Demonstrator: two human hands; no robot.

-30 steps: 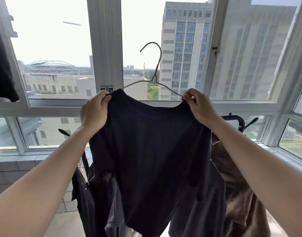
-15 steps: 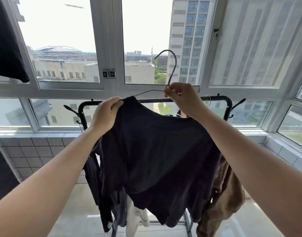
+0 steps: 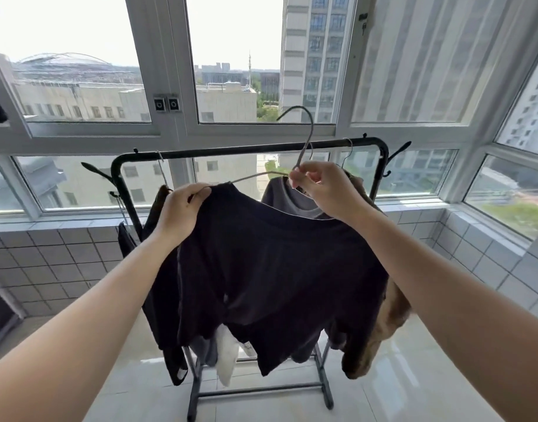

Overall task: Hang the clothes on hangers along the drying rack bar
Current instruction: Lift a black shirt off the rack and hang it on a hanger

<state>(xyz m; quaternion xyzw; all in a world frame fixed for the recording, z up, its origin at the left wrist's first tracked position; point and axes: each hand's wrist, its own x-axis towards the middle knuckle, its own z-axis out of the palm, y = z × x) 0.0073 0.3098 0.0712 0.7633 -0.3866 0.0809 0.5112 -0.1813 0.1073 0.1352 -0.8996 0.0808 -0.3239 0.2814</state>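
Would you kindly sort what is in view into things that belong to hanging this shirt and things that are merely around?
Belongs to the job:
- dark T-shirt
- grey wire hanger
- black metal drying rack bar
- left hand, grip on the shirt's shoulder
- right hand, grip at the hanger's neck

Just around:
- grey shirt already hung
- brown garment
- white window frames
- tiled wall

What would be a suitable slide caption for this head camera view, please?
Both hands, left and right, lift a dark shirt on a wire hanger toward the rack bar.
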